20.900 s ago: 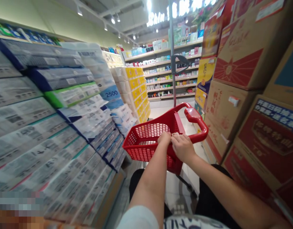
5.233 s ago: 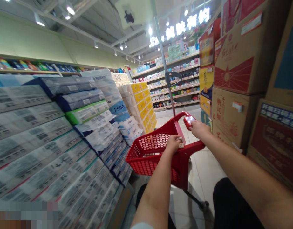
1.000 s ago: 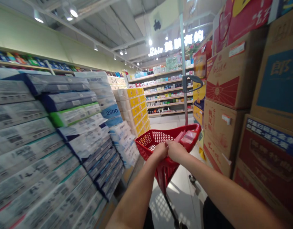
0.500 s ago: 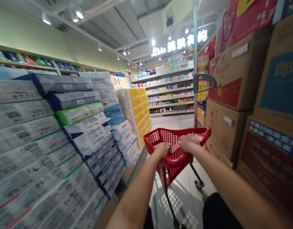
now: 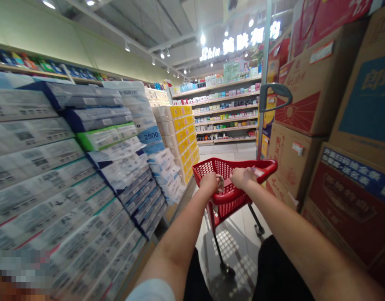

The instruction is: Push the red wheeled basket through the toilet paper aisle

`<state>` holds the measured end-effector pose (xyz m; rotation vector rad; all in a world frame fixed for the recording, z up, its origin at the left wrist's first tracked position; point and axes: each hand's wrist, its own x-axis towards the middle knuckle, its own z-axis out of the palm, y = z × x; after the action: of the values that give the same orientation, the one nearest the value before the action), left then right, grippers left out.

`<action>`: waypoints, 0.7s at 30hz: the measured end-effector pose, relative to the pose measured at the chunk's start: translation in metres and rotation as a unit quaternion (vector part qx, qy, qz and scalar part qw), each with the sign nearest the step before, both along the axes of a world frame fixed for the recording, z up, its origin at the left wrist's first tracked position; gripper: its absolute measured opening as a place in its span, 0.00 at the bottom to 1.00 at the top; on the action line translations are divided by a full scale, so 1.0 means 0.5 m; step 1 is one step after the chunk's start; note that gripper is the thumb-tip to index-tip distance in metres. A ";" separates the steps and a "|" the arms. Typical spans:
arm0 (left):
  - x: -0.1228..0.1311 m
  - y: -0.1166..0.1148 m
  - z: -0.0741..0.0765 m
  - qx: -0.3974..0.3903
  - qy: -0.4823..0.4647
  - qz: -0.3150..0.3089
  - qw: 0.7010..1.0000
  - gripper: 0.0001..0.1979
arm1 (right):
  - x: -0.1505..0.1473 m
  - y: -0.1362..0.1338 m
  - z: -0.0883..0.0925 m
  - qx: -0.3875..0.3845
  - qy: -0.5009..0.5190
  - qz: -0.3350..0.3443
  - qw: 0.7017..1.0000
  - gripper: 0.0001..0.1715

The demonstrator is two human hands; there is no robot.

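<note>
A red plastic shopping cart [image 5: 225,198] with a perforated basket stands ahead of me on thin dark legs with wheels. My left hand [image 5: 209,184] is closed at the near left part of its rim; a small pale patterned item [image 5: 220,183] shows by the fingers. Closed too, my right hand [image 5: 241,179] lies at the near right part of the rim, its fingertips hidden inside. Between the hands, a pinkish patch [image 5: 226,182] is visible in the basket, too small to name. A tall pole [image 5: 264,125] with a grey loop handle [image 5: 276,97] rises beyond the cart's far side.
Stacked paper packs [image 5: 39,167] line the left side, with yellow-and-white packs [image 5: 181,136] farther along. Cardboard cartons [image 5: 299,96] are piled close on the right. Shelves of small goods [image 5: 226,110] cross the far end. Pale floor tiles [image 5: 239,146] run between.
My view has tilted down slightly, so shelves and sign sit higher. Both hands stay at the cart. The pole appears farther right, and more of my dark-clothed legs shows below.
</note>
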<state>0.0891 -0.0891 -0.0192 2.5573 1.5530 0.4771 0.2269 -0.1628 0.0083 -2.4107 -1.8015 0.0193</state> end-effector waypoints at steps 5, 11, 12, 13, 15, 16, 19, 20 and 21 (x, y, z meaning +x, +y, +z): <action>-0.014 0.015 -0.008 -0.011 -0.058 0.037 0.998 0.13 | -0.013 0.006 0.002 -0.010 0.013 0.109 0.994 0.21; -0.029 0.035 -0.030 -0.016 -0.199 0.006 0.980 0.14 | -0.020 0.004 0.006 -0.054 0.019 0.153 0.987 0.29; -0.032 0.037 -0.030 -0.022 -0.206 0.007 0.978 0.14 | -0.022 0.004 0.004 -0.047 0.015 0.145 0.988 0.29; -0.035 0.040 -0.029 -0.027 -0.206 0.018 0.978 0.12 | -0.025 0.003 0.003 -0.037 0.010 0.132 0.990 0.28; -0.041 0.043 -0.024 -0.030 -0.193 0.054 0.979 0.11 | -0.032 0.002 -0.001 -0.018 -0.002 0.103 0.995 0.26; -0.045 0.044 -0.021 -0.028 -0.184 0.072 0.980 0.10 | -0.036 0.002 -0.002 -0.011 -0.005 0.090 0.996 0.24; -0.059 0.038 -0.013 -0.021 -0.175 0.090 0.980 0.10 | -0.050 0.001 -0.003 0.006 0.003 0.062 0.998 0.20; -0.067 0.034 -0.013 -0.021 -0.186 0.091 0.978 0.10 | -0.055 0.000 -0.003 0.012 0.009 0.056 0.998 0.19; -0.077 0.030 -0.017 -0.021 -0.207 0.093 0.974 0.10 | -0.059 0.000 -0.003 0.016 0.014 0.052 0.998 0.19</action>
<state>0.0508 -0.0742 -0.0275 2.1096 1.6203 0.9181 0.1973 -0.1628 0.0068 -2.2802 -1.8987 0.0337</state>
